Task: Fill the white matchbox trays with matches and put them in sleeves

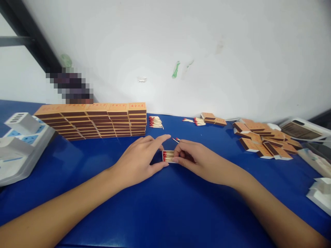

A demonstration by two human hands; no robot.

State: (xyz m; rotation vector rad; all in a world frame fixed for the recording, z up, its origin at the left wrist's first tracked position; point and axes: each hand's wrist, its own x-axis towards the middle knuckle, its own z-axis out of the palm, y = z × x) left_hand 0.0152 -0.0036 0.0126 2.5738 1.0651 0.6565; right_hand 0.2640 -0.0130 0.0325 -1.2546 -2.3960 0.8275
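Observation:
A small matchbox tray (pixel 168 161) filled with red-headed matches (pixel 168 155) lies on the blue table between my hands. My left hand (pixel 141 159) steadies its left end, thumb at the near edge and another finger at the far corner; the index finger is raised. Over the tray's right end, my right hand (pixel 192 155) has its thumb and curled fingers pinched together right above the matches. What sits between those fingertips is hidden. A couple of loose matches (pixel 176 140) show just beyond the right fingers.
Closed matchboxes stand in a stacked wall (pixel 103 120) at the back left. Match piles (pixel 155 122) (pixel 199 121) lie along the back. A heap of matchboxes (pixel 263 137) is at right, with a phone-like object (pixel 301 129) beyond. A power strip (pixel 33 148) stands left.

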